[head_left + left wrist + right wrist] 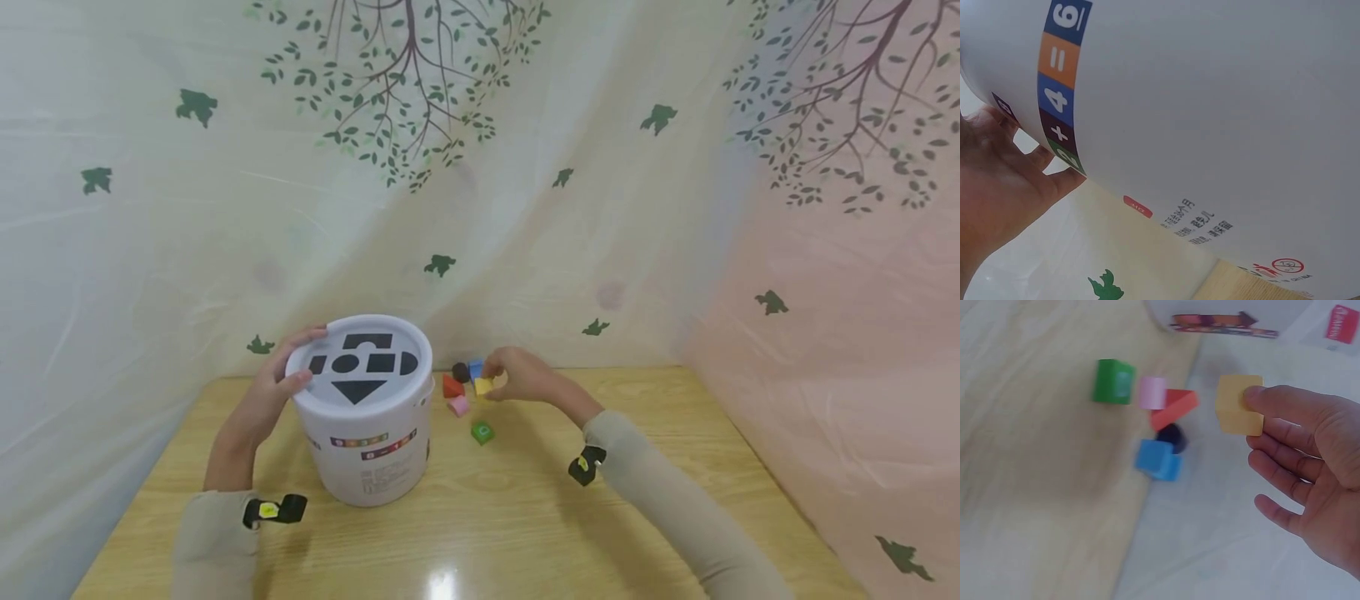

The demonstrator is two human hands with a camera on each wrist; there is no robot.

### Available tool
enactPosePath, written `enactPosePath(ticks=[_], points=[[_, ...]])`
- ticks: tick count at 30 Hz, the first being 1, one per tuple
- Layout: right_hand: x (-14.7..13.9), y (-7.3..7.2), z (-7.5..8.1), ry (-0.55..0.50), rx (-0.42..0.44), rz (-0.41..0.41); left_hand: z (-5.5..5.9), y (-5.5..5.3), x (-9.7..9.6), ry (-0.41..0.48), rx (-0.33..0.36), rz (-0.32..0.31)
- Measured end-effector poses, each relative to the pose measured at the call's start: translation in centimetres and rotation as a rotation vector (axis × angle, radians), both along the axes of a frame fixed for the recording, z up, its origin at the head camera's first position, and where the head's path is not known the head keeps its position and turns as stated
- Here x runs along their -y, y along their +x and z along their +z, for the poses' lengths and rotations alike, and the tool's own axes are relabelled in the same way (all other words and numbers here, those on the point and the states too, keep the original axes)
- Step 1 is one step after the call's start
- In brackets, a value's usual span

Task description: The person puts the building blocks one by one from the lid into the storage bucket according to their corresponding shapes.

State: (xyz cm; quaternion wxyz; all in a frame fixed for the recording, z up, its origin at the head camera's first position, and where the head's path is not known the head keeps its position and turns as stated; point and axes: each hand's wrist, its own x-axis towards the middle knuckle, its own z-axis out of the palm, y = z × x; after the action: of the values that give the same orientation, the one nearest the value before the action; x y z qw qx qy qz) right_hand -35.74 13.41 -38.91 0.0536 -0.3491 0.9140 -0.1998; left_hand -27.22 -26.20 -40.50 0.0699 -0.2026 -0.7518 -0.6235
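Observation:
A white lidded bucket (375,450) stands on the table at left, with dark shaped holes in its lid (405,333). My left hand (262,392) grips its rim from the left side, the thumb on the lid's edge. In the left wrist view, fingers bend against the bucket's printed wall (1210,125). Right of the bucket, my right hand (521,375) pinches a yellow block (1238,406) between thumb and fingers. Close by lie a blue block (1155,456), a black round-looking block (1172,436), a red triangular block (1174,407), a pink block (1152,392) and a green block (1113,381).
A pale cloth (525,275) printed with trees and leaves hangs behind the wooden table (525,517) and along its sides. The loose blocks lie near the table's back edge, right beside the bucket.

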Motion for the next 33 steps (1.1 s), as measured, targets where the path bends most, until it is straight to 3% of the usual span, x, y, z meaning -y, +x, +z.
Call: enactPosePath(ticks=[7, 15, 25, 33], points=[[0.5, 0.6, 3.9, -0.077, -0.053, -0.007, 0.0, 0.0, 0.0, 0.007, -0.005, 0.001], [2.0, 1.4, 7.3, -0.287, -0.109, 0.008, -0.1, 0.0, 0.0, 0.007, -0.004, 0.007], [5.9, 2.6, 7.5, -0.432, -0.128, 0.056, -0.2, -0.2, 0.0, 0.008, -0.005, 0.009], [8.3, 3.5, 7.2, -0.453, -0.145, 0.064, 0.0, -0.1, -0.1, 0.019, -0.007, 0.005]])
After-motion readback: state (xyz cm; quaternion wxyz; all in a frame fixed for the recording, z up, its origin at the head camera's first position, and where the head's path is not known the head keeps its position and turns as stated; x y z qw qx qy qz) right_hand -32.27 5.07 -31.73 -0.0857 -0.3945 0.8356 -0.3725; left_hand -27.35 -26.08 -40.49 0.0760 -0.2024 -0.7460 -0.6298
